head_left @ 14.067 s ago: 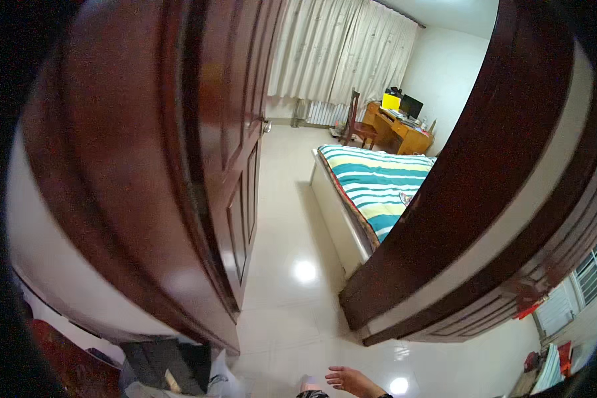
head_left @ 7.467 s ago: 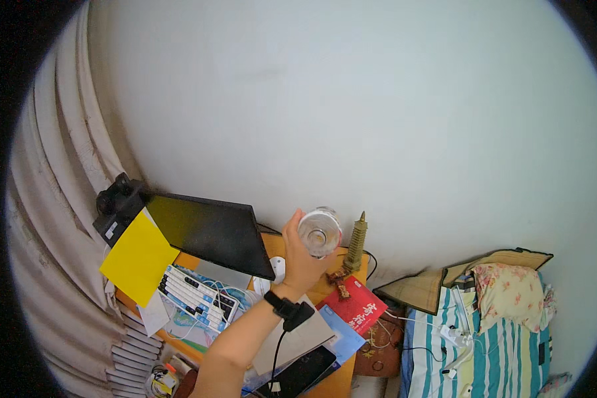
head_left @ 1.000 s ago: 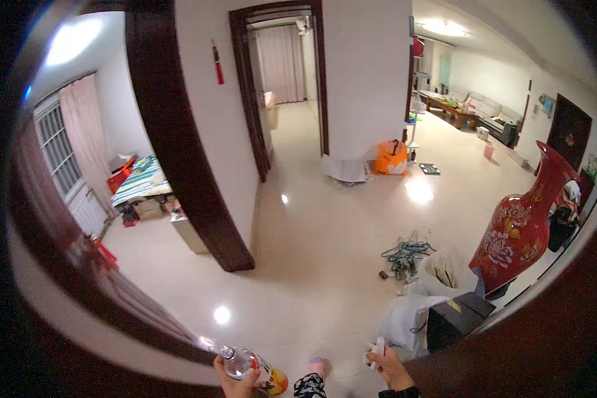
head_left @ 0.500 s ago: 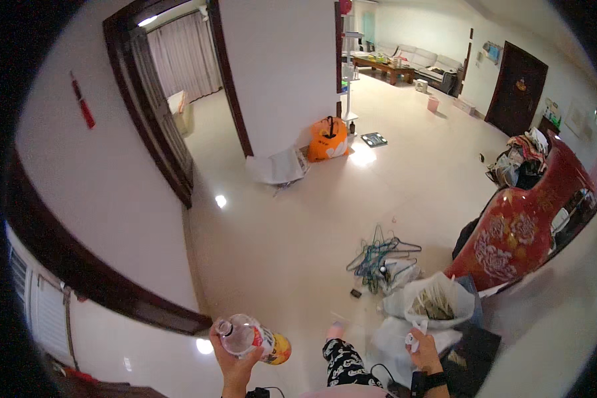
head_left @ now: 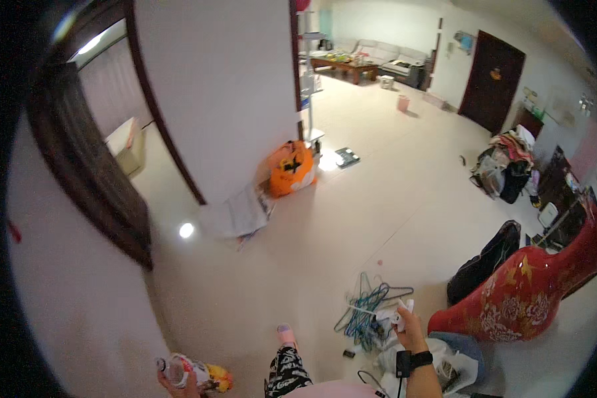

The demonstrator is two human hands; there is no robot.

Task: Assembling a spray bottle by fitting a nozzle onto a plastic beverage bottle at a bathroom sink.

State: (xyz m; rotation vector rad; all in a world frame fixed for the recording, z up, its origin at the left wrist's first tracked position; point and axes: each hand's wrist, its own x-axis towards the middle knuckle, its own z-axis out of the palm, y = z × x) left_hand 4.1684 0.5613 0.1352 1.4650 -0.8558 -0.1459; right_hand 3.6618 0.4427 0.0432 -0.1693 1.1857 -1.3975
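Note:
My left hand [head_left: 174,385] is at the lower edge, gripping a clear plastic bottle [head_left: 192,371] with a colourful label and orange contents, held on its side. My right hand [head_left: 406,324], with a dark watch on the wrist, is raised over the floor and closed on a small white object [head_left: 402,312]; what it is I cannot tell. Just left of that hand a pile of clothes hangers [head_left: 368,310] lies on the floor. My leg in black patterned trousers and a slipper [head_left: 286,335] show between the hands.
A tall red floral vase [head_left: 534,285] stands at the right, with a dark bag [head_left: 484,262] and a white plastic bag [head_left: 451,355] beside it. An orange bag [head_left: 292,169] and papers [head_left: 235,212] lie by the wall corner. A dark doorframe [head_left: 93,179] is left; sofa [head_left: 385,56] far back.
The view has swung right and forward along the tiled hall. Both hands have sunk toward the lower edge, still holding the bottle and the white object. The hangers and vase are nearer.

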